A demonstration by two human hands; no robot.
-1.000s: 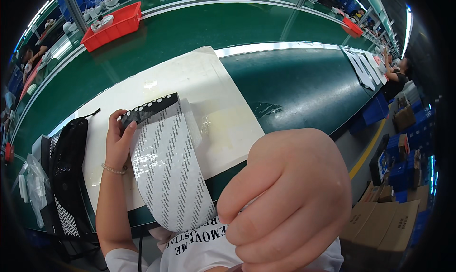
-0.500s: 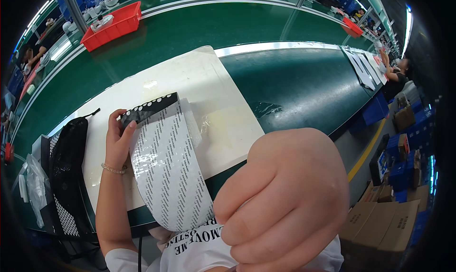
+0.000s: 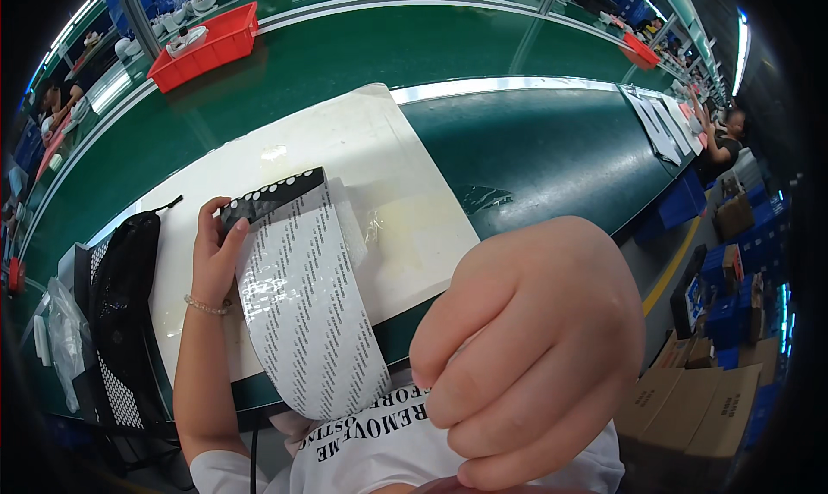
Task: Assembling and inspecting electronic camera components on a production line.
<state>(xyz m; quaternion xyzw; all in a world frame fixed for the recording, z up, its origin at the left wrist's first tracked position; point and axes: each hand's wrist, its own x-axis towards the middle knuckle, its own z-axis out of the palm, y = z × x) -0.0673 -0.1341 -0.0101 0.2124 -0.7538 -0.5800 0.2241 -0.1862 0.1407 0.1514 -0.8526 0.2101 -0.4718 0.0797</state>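
My left hand (image 3: 216,251), with a beaded bracelet at its wrist, is closed on the end of a black strip with white dots (image 3: 278,194). From that strip a glossy white band of sheet (image 3: 306,295), covered in slanting rows of small print, curves down over the table's near edge toward my shirt. Close to the camera, my right hand (image 3: 548,347) is curled into a fist and looks very large. Its curled fingers hide whatever they may hold. Part of the band's lower end lies near this fist.
Under the band lies a white board (image 3: 414,209) on the green table (image 3: 535,157). A black mesh-sided bag (image 3: 129,295) and clear plastic (image 3: 65,339) lie at left. Beyond are a red bin (image 3: 207,50) and, at far right, papers (image 3: 651,123), a co-worker (image 3: 723,149) and cardboard boxes (image 3: 690,408).
My right fist has shifted slightly to the right, uncovering a bit more of my shirt. My left hand and the sheet have stayed nearly still. The co-worker at far right has moved a little.
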